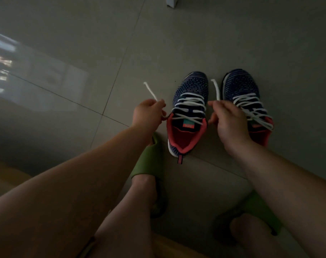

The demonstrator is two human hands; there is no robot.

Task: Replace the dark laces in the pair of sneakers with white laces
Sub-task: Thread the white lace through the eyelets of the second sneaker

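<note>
White lace (pixel 189 107) crosses the eyelets of the left sneaker (pixel 188 116), which stands on the tiled floor (pixel 83 53) beside the right sneaker (pixel 248 101), also white-laced. Your left hand (pixel 147 113) pinches one lace end; your right hand (pixel 227 120) pinches the other. Green slides (pixel 151 161) cover your feet.
</note>
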